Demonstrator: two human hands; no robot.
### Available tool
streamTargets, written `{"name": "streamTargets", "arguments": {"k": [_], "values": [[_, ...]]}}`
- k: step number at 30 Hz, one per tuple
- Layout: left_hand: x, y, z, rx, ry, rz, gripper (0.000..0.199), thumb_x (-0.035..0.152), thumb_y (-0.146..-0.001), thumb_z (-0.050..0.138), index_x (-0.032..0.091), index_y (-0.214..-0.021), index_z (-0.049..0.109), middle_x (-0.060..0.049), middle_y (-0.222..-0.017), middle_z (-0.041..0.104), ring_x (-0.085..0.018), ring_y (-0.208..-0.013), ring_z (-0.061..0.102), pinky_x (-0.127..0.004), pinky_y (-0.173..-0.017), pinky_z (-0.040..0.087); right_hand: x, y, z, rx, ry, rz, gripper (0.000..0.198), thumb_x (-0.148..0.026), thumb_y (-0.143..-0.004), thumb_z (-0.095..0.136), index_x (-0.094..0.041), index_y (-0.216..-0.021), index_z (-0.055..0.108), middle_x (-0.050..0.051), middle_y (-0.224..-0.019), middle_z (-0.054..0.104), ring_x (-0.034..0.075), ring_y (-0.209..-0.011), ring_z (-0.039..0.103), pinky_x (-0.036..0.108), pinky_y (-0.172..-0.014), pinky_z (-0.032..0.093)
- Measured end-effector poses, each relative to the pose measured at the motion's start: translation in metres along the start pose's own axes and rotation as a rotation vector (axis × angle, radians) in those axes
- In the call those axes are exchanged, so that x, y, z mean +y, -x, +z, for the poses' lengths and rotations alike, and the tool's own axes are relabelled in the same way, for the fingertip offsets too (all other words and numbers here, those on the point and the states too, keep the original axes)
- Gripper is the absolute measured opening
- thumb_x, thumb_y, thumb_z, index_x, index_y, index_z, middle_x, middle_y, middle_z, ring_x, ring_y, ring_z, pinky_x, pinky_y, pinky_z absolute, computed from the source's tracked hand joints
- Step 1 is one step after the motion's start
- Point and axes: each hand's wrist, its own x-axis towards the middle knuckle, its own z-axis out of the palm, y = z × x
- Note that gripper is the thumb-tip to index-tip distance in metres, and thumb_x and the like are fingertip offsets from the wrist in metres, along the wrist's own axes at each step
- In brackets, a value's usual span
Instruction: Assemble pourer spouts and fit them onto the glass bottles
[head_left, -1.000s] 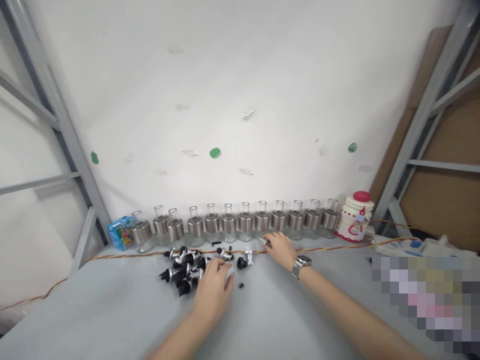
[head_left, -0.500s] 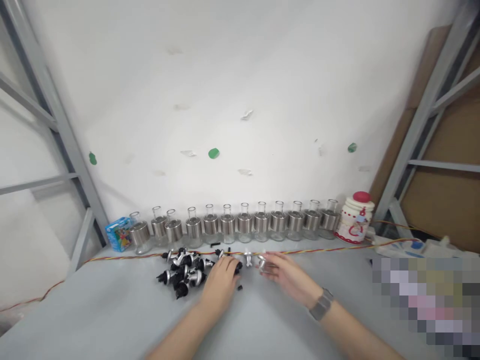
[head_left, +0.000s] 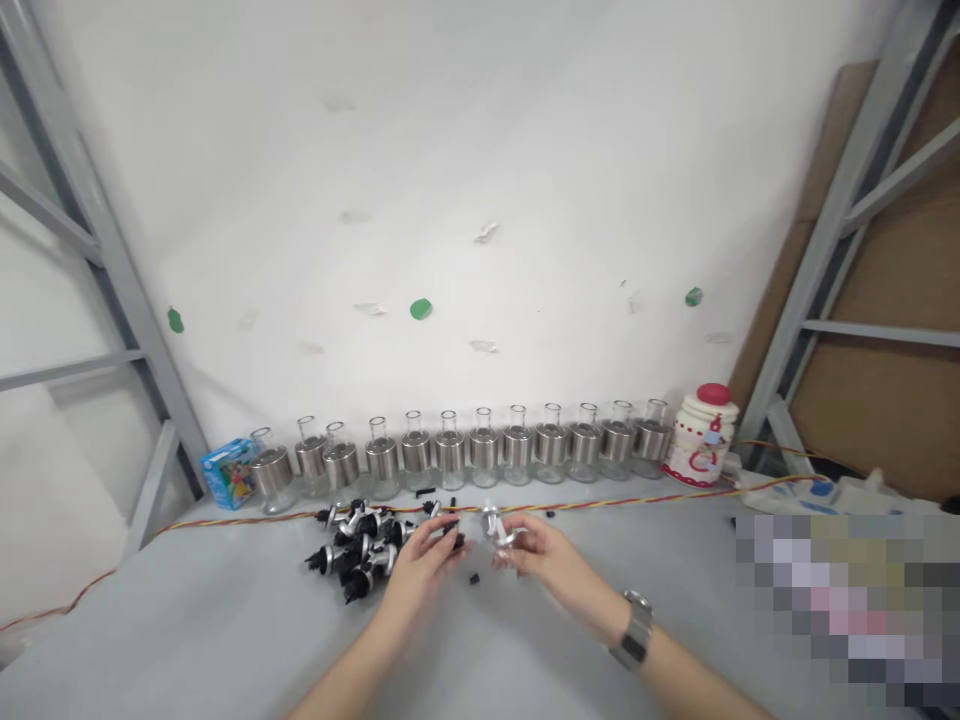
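Note:
My left hand (head_left: 420,562) has its fingers closed round a black stopper part (head_left: 454,536), half hidden by the fingers. In my right hand (head_left: 544,553) is a silver pourer top (head_left: 507,538), pinched by the fingertips and blurred. Another silver pourer top (head_left: 490,515) stands on the table just behind it. To the left of my left hand lies a heap of black-and-silver bottle pourers (head_left: 360,545). A small black piece (head_left: 474,578) rests on the table between my hands.
Along the wall stands a row of several glass bottles with steel sleeves (head_left: 517,440). A blue box (head_left: 229,475) is at its left end, a cream jar with a red lid (head_left: 701,440) at its right. A twisted red-yellow wire (head_left: 600,502) crosses the table.
My right hand has turned the silver pourer top and brought it a little left and nearer. My left hand has turned, so the black part shows more. The view has shifted slightly.

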Motion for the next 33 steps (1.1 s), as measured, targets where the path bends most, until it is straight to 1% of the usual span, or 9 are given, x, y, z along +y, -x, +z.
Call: {"name": "streamTargets", "arguments": {"k": [2, 5, 10, 15, 18, 21, 25, 29, 33], "values": [[0.006, 0.005, 0.003, 0.047, 0.175, -0.072, 0.03, 0.025, -0.062, 0.07, 0.015, -0.086, 0.055, -0.009, -0.085, 0.067, -0.021, -0.089, 0.062, -0.032, -0.087, 0.043, 0.001, 0.004, 0.009, -0.04, 0.024, -0.048, 0.035, -0.032, -0.063, 0.065, -0.018, -0.091, 0.049, 0.001, -0.071, 0.063, 0.017, -0.071, 0.06, 0.026, -0.059, 0.038], [0.01, 0.012, 0.009, 0.075, 0.246, -0.127, 0.029, 0.021, -0.061, 0.072, 0.016, -0.081, 0.052, -0.011, -0.09, 0.068, -0.021, -0.086, 0.063, -0.032, -0.084, 0.045, 0.004, 0.011, 0.022, -0.078, 0.032, -0.088, 0.034, -0.027, -0.071, 0.057, -0.021, -0.1, 0.039, -0.001, -0.071, 0.064, 0.016, -0.073, 0.06, 0.029, -0.067, 0.04], [0.01, 0.022, 0.019, 0.041, 0.159, -0.11, 0.031, 0.028, -0.06, 0.072, 0.016, -0.08, 0.052, -0.01, -0.085, 0.068, -0.02, -0.072, 0.065, -0.032, -0.066, 0.05, 0.014, 0.015, 0.033, -0.073, 0.028, -0.074, 0.03, -0.019, -0.07, 0.055, -0.022, -0.093, 0.035, -0.004, -0.067, 0.06, 0.013, -0.061, 0.056, 0.026, -0.055, 0.044], [0.007, 0.021, 0.02, -0.039, 0.016, -0.042, 0.03, 0.037, -0.063, 0.068, 0.017, -0.079, 0.053, -0.008, -0.086, 0.068, -0.02, -0.082, 0.063, -0.033, -0.075, 0.046, 0.018, 0.012, 0.029, -0.05, 0.081, -0.049, 0.021, -0.016, -0.067, 0.055, -0.021, -0.076, 0.036, -0.002, -0.066, 0.06, 0.014, -0.06, 0.056, 0.023, -0.048, 0.043], [0.005, 0.018, 0.017, -0.058, -0.202, 0.071, 0.028, 0.04, -0.068, 0.061, 0.017, -0.084, 0.055, -0.008, -0.089, 0.067, -0.021, -0.088, 0.06, -0.033, -0.078, 0.044, 0.015, 0.012, 0.028, -0.008, 0.181, -0.039, 0.014, -0.017, -0.068, 0.055, -0.019, -0.071, 0.042, -0.002, -0.062, 0.058, 0.012, -0.054, 0.054, 0.022, -0.048, 0.041], [0.003, 0.02, 0.014, -0.021, -0.632, 0.285, 0.023, 0.04, -0.078, 0.047, 0.019, -0.081, 0.056, -0.005, -0.083, 0.063, -0.02, -0.082, 0.057, -0.031, -0.074, 0.042, 0.008, 0.015, 0.029, 0.064, 0.364, -0.07, 0.002, -0.016, -0.069, 0.053, -0.016, -0.067, 0.051, -0.001, -0.058, 0.056, 0.012, -0.054, 0.052, 0.022, -0.05, 0.038], [0.004, 0.026, 0.01, 0.025, -1.015, 0.431, 0.028, 0.038, -0.084, 0.033, 0.021, -0.071, 0.052, -0.002, -0.071, 0.054, -0.018, -0.07, 0.05, -0.03, -0.068, 0.037, -0.003, 0.022, 0.029, 0.05, 0.594, -0.178, 0.01, -0.014, -0.07, 0.051, -0.016, -0.07, 0.061, 0.001, -0.066, 0.059, 0.013, -0.062, 0.052, 0.023, -0.059, 0.04], [0.004, 0.026, 0.007, 0.058, -0.959, 0.342, 0.036, 0.044, -0.082, 0.035, 0.021, -0.059, 0.051, -0.002, -0.059, 0.051, -0.019, -0.06, 0.048, -0.028, -0.062, 0.033, -0.009, 0.028, 0.027, 0.016, 0.745, -0.32, 0.013, -0.014, -0.073, 0.053, -0.02, -0.08, 0.063, 0.001, -0.074, 0.059, 0.014, -0.071, 0.053, 0.025, -0.067, 0.041], [0.001, 0.021, 0.01, 0.046, -0.686, 0.065, 0.051, 0.057, -0.077, 0.035, 0.021, -0.04, 0.039, 0.002, -0.038, 0.038, -0.014, -0.042, 0.039, -0.025, -0.05, 0.03, -0.01, 0.029, 0.025, -0.059, 0.789, -0.38, 0.012, -0.018, -0.079, 0.052, -0.021, -0.086, 0.061, 0.002, -0.078, 0.057, 0.016, -0.076, 0.053, 0.027, -0.07, 0.042]]}}
